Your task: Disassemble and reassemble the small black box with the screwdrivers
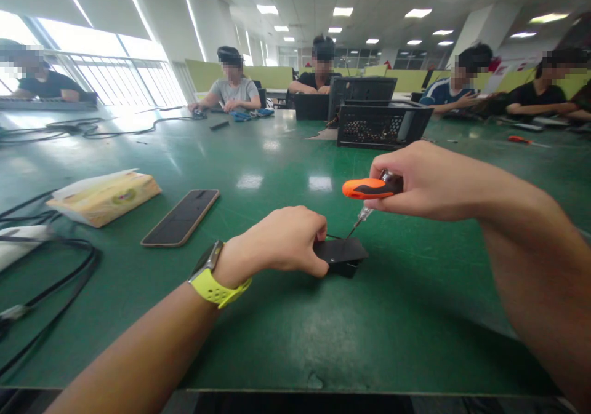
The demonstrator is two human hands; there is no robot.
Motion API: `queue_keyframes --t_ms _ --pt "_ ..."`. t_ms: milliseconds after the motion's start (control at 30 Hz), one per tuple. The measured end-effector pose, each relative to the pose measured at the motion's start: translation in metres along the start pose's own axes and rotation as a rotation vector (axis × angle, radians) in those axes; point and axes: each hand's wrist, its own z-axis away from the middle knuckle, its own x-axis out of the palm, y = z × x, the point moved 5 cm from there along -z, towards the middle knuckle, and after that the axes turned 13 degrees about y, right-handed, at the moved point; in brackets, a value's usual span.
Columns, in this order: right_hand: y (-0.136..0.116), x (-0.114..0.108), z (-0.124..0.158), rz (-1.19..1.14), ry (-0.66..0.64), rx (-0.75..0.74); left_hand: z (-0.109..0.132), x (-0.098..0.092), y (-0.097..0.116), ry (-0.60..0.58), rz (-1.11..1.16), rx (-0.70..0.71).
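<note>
On the green table point(277, 315) lies a small black box point(341, 251) with a flat top and a small screw or dot in its face. My left hand point(290, 242), its wrist in a watch with a yellow-green strap, grips the box from the left between thumb and fingers. Above it, my right hand point(415, 180) is closed round a screwdriver point(364, 214) with a clear collar, its thin shaft slanting down to the box's far edge. From the same fist an orange and black handle point(364, 188) sticks out to the left; whether it is a separate tool I cannot tell.
Left of my hands lie a phone point(181, 218), a yellow tissue pack point(106, 195) and black cables point(60, 297). Further back stand black computer cases point(378, 122). An orange screwdriver point(521, 139) rests at the far right. Several people sit round the table's far side.
</note>
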Motion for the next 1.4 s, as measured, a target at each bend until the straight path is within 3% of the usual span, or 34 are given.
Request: queue_keyframes --t_ms 333,600,833,1100,1267,1400 --pt "0.007 0.008 -0.011 -0.211 0.113 0.001 0.013 -0.004 -0.007 0.009 0.163 0.044" --pt "0.003 0.002 -0.005 -0.179 0.074 0.023 0.015 -0.005 -0.012 0.019 0.257 -0.018" --pt "0.005 0.003 -0.007 -0.117 0.083 0.023 0.022 -0.007 -0.012 0.004 0.279 0.089" --pt "0.008 0.007 -0.007 -0.114 0.127 0.089 0.023 -0.008 -0.010 0.074 0.283 0.083" --pt "0.004 0.007 -0.007 -0.204 0.121 0.049 0.025 -0.011 -0.010 0.133 0.331 0.074" --pt "-0.001 0.006 -0.006 -0.303 0.081 0.012 0.027 -0.008 -0.008 0.067 0.283 0.126"
